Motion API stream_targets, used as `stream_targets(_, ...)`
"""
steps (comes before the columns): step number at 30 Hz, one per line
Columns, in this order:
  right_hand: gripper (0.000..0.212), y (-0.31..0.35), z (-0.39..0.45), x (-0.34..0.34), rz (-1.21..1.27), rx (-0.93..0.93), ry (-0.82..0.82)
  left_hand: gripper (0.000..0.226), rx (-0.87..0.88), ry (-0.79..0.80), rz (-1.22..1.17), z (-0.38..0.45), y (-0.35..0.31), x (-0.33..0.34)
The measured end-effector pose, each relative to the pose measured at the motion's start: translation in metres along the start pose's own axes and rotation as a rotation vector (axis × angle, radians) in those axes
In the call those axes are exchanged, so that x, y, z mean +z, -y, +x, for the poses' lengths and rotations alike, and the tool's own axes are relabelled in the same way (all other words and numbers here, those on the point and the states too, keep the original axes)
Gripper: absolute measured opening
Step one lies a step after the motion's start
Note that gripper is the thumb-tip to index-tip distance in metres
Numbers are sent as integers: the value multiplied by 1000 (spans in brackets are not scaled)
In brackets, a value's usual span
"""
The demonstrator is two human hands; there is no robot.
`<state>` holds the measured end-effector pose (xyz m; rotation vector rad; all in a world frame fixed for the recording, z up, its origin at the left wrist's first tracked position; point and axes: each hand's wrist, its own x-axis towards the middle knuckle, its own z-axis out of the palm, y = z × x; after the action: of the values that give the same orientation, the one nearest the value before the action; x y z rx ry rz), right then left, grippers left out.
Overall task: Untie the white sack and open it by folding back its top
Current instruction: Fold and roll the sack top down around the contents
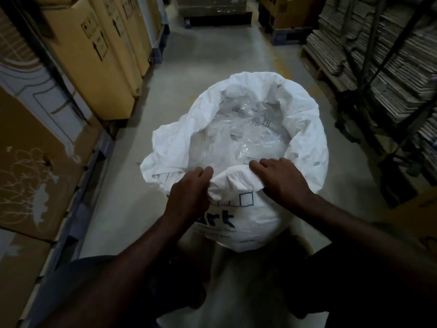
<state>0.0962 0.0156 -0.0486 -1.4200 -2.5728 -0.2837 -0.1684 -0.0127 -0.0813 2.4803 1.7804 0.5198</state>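
Gripping the near rim of the white sack, left hand and right hand pinch thin, limp, crease-prone fabric, probably light and best taken at its edge

Grey concrete floor: white sack, cardboard boxes, pallets.

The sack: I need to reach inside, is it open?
Open: the sack has its top folded outward, clear plastic showing inside.
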Motion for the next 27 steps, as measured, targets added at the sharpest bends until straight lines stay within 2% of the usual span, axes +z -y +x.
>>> stream_targets(2,25,-2,-4,4,39,22,-66,78,-27,281,-213,4,-4,-5)
stream_targets(3,24,-2,-5,5,35,20,-91,93,-40,366,-343,5,-5,-10)
stream_targets(4,24,-1,-7,8,28,8,-122,103,-61,374,-411,8,-5,-16)
stream_targets(5,21,0,-9,11,24,-7,-152,108,-47,287,-369,11,-6,-23)
stream_targets(7,15,2,-15,14,13,-45,-188,105,102,100,-66,29,-10,-27)
stream_targets(8,13,2,-17,16,3,-79,-190,96,195,80,23,39,-14,-24)
stream_targets(10,11,1,-20,15,-15,-155,-180,68,241,248,-50,59,-25,-17)
stream_targets(11,13,0,-22,13,-12,-177,-152,57,189,370,-139,65,-32,-13)
stream_targets(13,27,-2,-28,6,47,-173,-3,44,124,462,-226,68,-41,-1)
stream_targets(14,37,-4,-33,1,104,-156,85,39,119,424,-217,66,-44,4)
stream_targets(16,50,-7,-46,-8,311,-74,215,30,126,176,-165,50,-51,23)
stream_targets(17,52,-8,-49,-15,427,10,198,36,130,48,-132,41,-57,33)
stream_targets(18,49,-11,-49,-21,515,130,106,45,135,-28,-87,33,-63,43)
stream_targets(19,46,-15,-47,-26,504,278,-35,50,124,-58,-36,28,-71,51)
stream_targets(20,47,-19,-44,-30,388,427,-162,51,133,-112,10,25,-78,59)
stream_targets(21,54,-25,-40,-32,249,556,-214,47,145,-150,54,21,-84,61)
stream_targets(22,66,-31,-37,-31,176,647,-197,41,167,-187,92,19,-89,62)
stream_targets(24,89,-36,-34,-24,298,756,-61,31,229,-236,131,16,-91,65)
stream_targets(25,91,-38,-34,-20,407,797,-27,27,263,-242,133,15,-91,66)
stream_targets(27,78,-43,-30,-17,538,857,-53,28,323,-190,113,15,-89,65)
